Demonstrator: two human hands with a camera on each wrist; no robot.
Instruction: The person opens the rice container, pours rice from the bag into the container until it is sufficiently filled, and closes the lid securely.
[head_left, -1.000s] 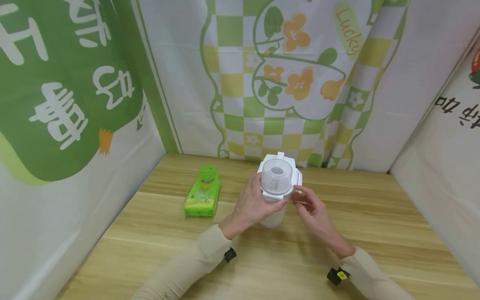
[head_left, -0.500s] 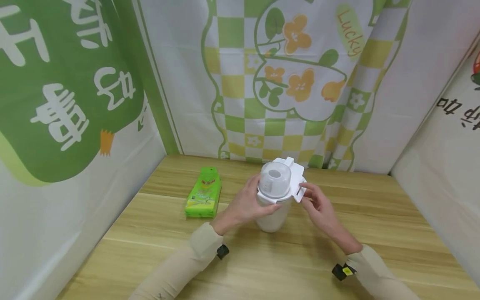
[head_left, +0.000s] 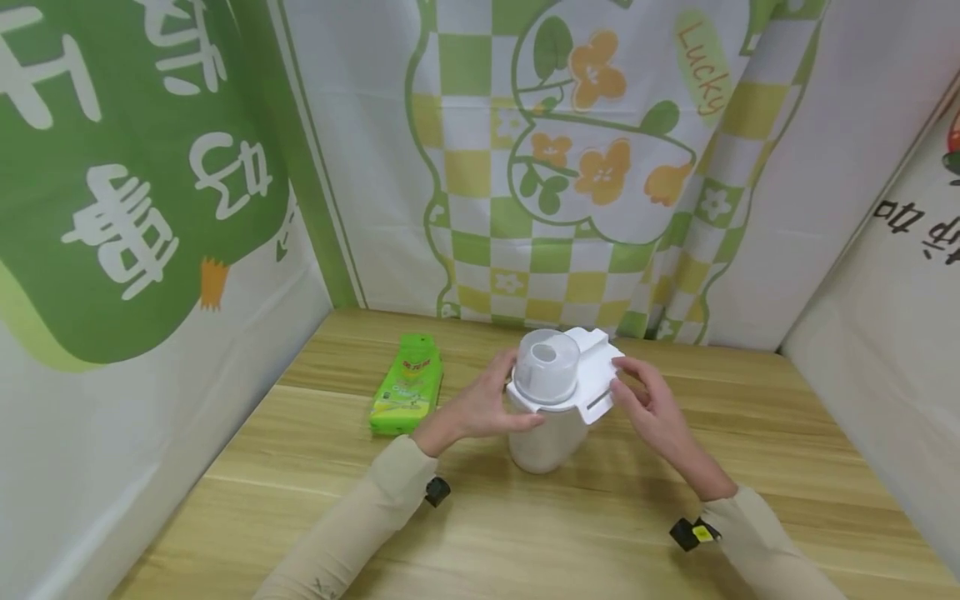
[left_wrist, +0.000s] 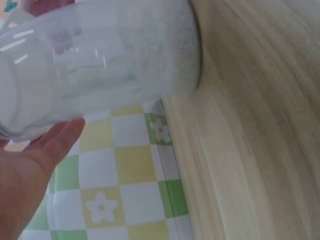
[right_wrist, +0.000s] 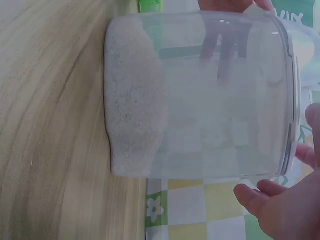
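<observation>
A clear plastic storage canister (head_left: pixel 546 446) stands upright on the table, partly filled with pale, rice-like grains (right_wrist: pixel 135 95). On top is a white lid (head_left: pixel 596 371), with a clear measuring cup (head_left: pixel 547 367) upside down on its left part. My left hand (head_left: pixel 483 404) holds the canister's upper left side, thumb in front; its far fingers (right_wrist: pixel 225 45) show through the clear wall in the right wrist view. At the lid's right edge, my right hand (head_left: pixel 654 408) has bent fingers, with fingertips above and below the rim in the right wrist view (right_wrist: pixel 290 195).
To the left lies a bright green plastic packet (head_left: pixel 407 383) on the wooden table (head_left: pixel 300 475). Behind stands a printed checkered curtain (head_left: pixel 525 250), and printed cloth walls (head_left: pixel 135 208) close in both sides.
The canister has turned, so its lid's broad right part now faces the head camera, and it sits slightly nearer. My left hand has shifted left and my right hand right.
</observation>
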